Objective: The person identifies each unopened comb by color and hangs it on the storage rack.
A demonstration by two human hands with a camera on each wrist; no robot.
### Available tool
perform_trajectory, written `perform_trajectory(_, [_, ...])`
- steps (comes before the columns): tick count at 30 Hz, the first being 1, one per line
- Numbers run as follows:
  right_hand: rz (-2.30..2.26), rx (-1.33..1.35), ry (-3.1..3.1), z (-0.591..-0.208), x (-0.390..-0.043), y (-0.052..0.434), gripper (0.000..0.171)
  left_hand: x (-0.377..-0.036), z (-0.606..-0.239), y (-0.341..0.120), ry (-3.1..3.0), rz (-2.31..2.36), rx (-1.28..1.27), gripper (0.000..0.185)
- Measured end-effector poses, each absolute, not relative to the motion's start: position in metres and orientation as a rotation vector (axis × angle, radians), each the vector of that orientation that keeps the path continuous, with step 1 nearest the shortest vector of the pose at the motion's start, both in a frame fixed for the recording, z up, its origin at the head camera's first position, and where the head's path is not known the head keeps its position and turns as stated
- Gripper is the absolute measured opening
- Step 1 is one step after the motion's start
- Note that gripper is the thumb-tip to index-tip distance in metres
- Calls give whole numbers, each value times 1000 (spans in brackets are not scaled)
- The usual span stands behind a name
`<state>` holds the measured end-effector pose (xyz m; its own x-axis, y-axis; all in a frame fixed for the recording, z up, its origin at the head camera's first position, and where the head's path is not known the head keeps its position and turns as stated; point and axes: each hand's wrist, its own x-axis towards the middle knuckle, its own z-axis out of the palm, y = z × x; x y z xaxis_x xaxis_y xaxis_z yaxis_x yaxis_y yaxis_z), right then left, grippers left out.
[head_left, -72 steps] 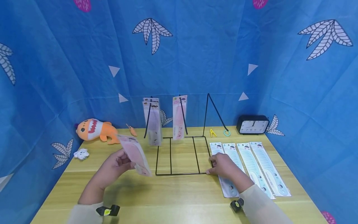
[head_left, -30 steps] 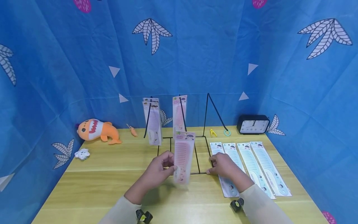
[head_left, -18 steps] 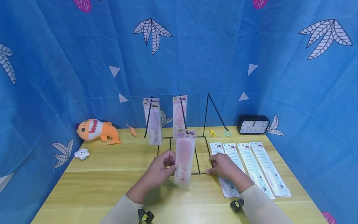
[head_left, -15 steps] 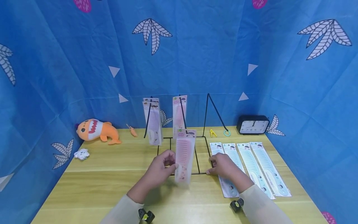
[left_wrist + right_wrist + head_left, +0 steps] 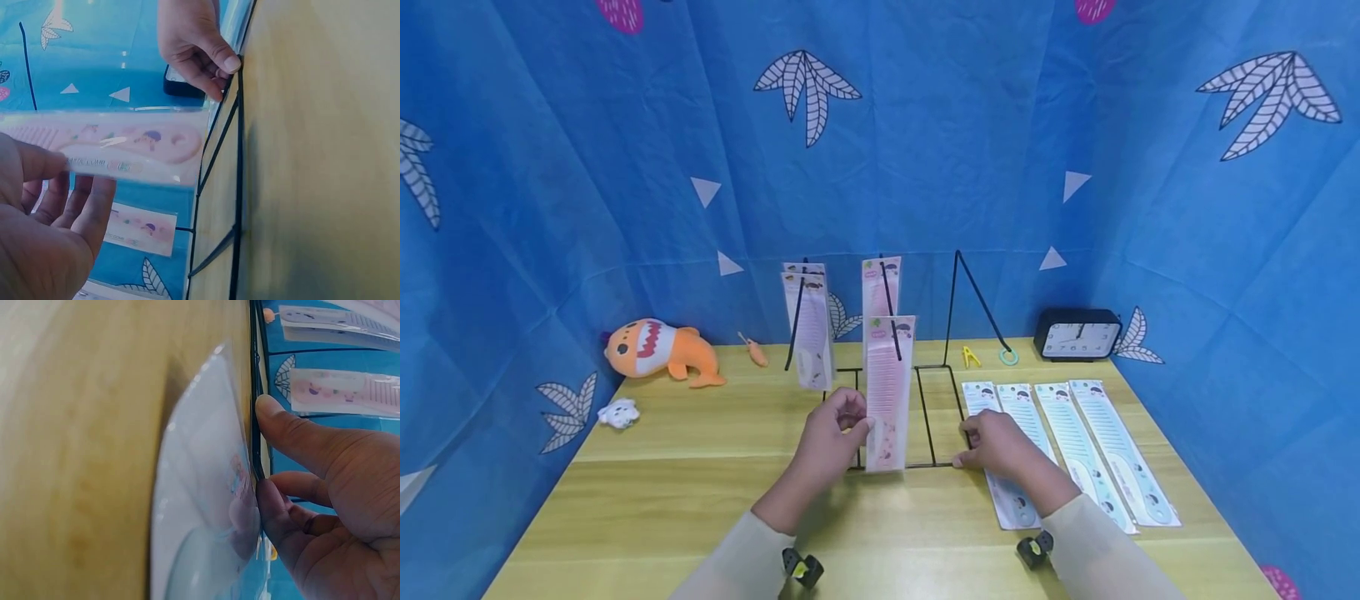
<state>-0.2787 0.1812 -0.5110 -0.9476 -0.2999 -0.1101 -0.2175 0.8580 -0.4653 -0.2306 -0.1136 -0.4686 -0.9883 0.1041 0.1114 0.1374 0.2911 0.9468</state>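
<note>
**Pink comb pack held upright at the wire rack; right hand on the rack's base**

Head view: the left hand (image 5: 833, 429) pinches a packaged pink comb (image 5: 887, 392) by its lower left edge, thumb and fingers closed on the pack. The pack stands upright above the front rail of the black wire display rack (image 5: 925, 417). Its top overlaps the rack's middle prong; whether the prong passes through the pack's hang hole cannot be determined. The right hand (image 5: 996, 442) rests at the rack's front right corner, fingers curled down onto the wire.

Left wrist view: shows the grip from the palm side. The thumb lies across the face of the pack (image 5: 119, 147) and the fingers (image 5: 87, 206) support it from behind. The comb's printed handle end projects past the hand toward the base wires (image 5: 237, 162). The right hand (image 5: 197, 44) is seen pressing a fingertip on the wire.

Right wrist view: shows the thumb and a finger (image 5: 278, 506) closed on the base wire (image 5: 255, 394), beside the clear edge of a blue comb pack (image 5: 200, 512) lying flat on the table (image 5: 81, 437).

Rack contents: pink comb packs hang on the left prong (image 5: 808, 325) and the middle prong (image 5: 880, 287); the right prong (image 5: 977, 296) carries none.

Table: four blue comb packs (image 5: 1075, 446) lie side by side right of the rack; the right forearm covers part of the nearest one. The wrist views are blurred at close range, and print on the packs is unreadable.
</note>
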Motion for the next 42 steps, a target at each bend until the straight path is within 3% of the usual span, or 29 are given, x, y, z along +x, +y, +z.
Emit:
perform_trajectory(4, [-673,-390,2851,-513,-278,182,48,-242,-465,-108,-2451,-1841,-125,13])
perform_trajectory(10, [-671,-392,2853,-513,-277,183,42,-263,-458,-101,-2415,-1799,-10,14])
perform_trajectory(22, [-683,-391,2835,-518,-277,183,51,-297,-466,-95,-2379,-1664,87,12])
perform_trajectory(27, [-682,-437,2859,-515,-275,183,34,-310,-466,-93,-2383,-1643,115,10])
perform_trajectory(31, [-684,-477,2874,-512,-276,184,46,-318,-464,-91,-2390,-1631,157,10])
perform_trajectory(42, [-689,-430,2858,-512,-280,183,46,-326,-465,-89,-2365,-1663,176,12])
